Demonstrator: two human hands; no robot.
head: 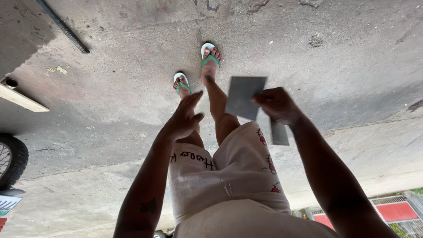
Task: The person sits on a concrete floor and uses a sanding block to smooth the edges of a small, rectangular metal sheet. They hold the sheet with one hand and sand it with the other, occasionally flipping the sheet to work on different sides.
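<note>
Right hand (276,105) pinching a grey flat sheet (243,97) by its edge, a second grey strip (279,132) just below the grip, left hand (185,118) open, empty, beside it, concrete floor (110,97) beneath

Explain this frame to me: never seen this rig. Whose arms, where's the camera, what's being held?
There is no machine: a person wears one camera on the head, looking down at their own body, so you see their arms, pale shorts and feet in green-strapped sandals on a concrete floor. The right hand grips flat grey rectangular sheets, one raised and another hanging below the hand. The left hand is open, holding nothing, beside the sheets but apart from them. At the left edge are a wheel and a wooden plank.
</note>
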